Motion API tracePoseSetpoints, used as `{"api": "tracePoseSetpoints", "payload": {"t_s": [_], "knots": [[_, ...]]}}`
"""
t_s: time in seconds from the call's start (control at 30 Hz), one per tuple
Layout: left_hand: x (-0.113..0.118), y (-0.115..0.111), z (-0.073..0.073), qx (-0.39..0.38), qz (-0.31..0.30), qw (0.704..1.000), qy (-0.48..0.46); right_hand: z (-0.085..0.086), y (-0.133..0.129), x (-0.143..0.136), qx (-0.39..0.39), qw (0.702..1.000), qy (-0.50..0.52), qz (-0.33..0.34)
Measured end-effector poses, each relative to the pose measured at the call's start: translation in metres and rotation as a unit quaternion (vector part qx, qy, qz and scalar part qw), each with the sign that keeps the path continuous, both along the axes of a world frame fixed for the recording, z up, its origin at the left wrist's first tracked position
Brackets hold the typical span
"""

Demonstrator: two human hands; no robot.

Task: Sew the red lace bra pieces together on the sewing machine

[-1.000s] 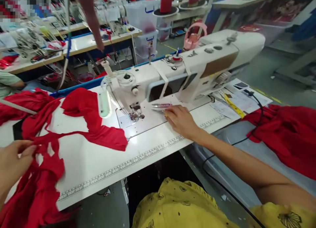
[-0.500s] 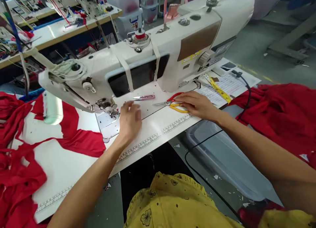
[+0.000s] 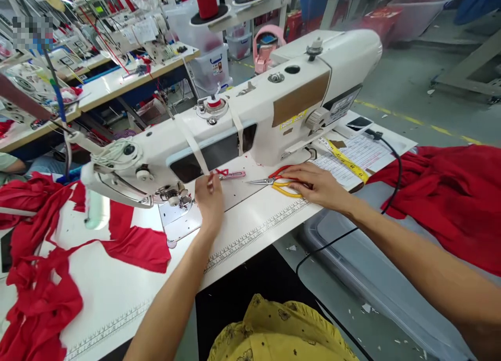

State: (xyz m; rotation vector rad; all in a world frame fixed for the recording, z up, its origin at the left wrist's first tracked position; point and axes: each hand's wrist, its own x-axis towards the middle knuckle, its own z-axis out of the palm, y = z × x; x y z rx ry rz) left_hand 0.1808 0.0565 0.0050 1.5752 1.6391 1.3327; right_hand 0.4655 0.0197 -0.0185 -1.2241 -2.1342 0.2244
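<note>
My left hand [image 3: 210,202] is closed in a pinch beside the needle area of the white sewing machine [image 3: 250,105]. A small red strip [image 3: 222,171] shows at its fingertips; whether it is thread or cloth I cannot tell. Just behind it, on the machine bed, lie pink-handled thread snips [image 3: 234,175], partly covered by the strip. My right hand [image 3: 319,183] is closed over the handles of scissors [image 3: 279,182], one loop red and one yellow. The blades lie pointing left over the bed. Part of the handles is hidden under the fingers.
Red fabric [image 3: 43,267] is heaped on the table's left, with a flat red piece [image 3: 143,246] nearer the needle. At right are a yellow tape measure [image 3: 346,160], printed paper [image 3: 366,149], a black cable [image 3: 395,178] and more red cloth [image 3: 446,204] over a plastic bin [image 3: 352,262].
My left hand has closed from loosely spread fingers into a pinch, and a red strip now shows at its tips. The right hand stays at the scissors. The camera view has tilted up.
</note>
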Motion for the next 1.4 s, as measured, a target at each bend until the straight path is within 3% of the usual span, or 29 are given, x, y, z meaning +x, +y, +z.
{"api": "tracePoseSetpoints", "payload": {"t_s": [0.07,0.13,0.2,0.4,0.53,0.6,0.67,0.73,0.8,0.9,1.03,1.27,1.33,1.4], "knots": [[-0.008,-0.040,0.005,-0.033,0.016,0.998,-0.051,0.003,-0.001,-0.001,-0.004,0.998,-0.065,-0.020],[-0.017,-0.077,0.007,-0.113,0.040,0.973,-0.195,0.008,-0.002,-0.006,-0.015,0.986,-0.154,-0.054],[-0.028,-0.106,0.007,-0.137,0.062,0.943,-0.298,0.014,-0.003,-0.014,-0.021,0.971,-0.223,-0.081],[-0.063,-0.153,0.005,-0.132,0.124,0.890,-0.418,0.019,-0.013,-0.032,-0.006,0.967,-0.230,-0.106],[-0.077,-0.165,0.010,-0.138,0.153,0.850,-0.485,0.017,-0.039,-0.060,0.033,0.983,-0.064,-0.169],[-0.077,-0.167,0.012,-0.146,0.148,0.832,-0.514,0.019,-0.059,-0.091,-0.018,0.979,0.089,-0.185],[-0.073,-0.166,0.016,-0.147,0.136,0.816,-0.542,0.024,-0.079,-0.131,-0.174,0.959,0.216,-0.063],[-0.067,-0.166,0.020,-0.148,0.117,0.802,-0.566,0.031,-0.091,-0.171,-0.271,0.917,0.290,0.025],[-0.061,-0.169,0.024,-0.158,0.099,0.793,-0.580,0.039,-0.091,-0.201,-0.321,0.890,0.323,0.040],[-0.059,-0.177,0.026,-0.195,0.082,0.780,-0.588,0.050,-0.078,-0.219,-0.370,0.853,0.367,0.033],[-0.070,-0.186,0.023,-0.245,0.042,0.790,-0.560,0.054,-0.060,-0.212,-0.413,0.836,0.355,0.073],[-0.097,-0.168,0.025,-0.340,-0.112,0.865,-0.351,0.066,-0.042,-0.208,-0.357,0.896,0.194,0.179],[-0.100,-0.163,0.027,-0.329,-0.104,0.876,-0.337,0.071,-0.042,-0.211,-0.316,0.916,0.187,0.163],[-0.099,-0.161,0.027,-0.286,-0.050,0.881,-0.373,0.073,-0.046,-0.213,-0.284,0.927,0.215,0.120]]}}
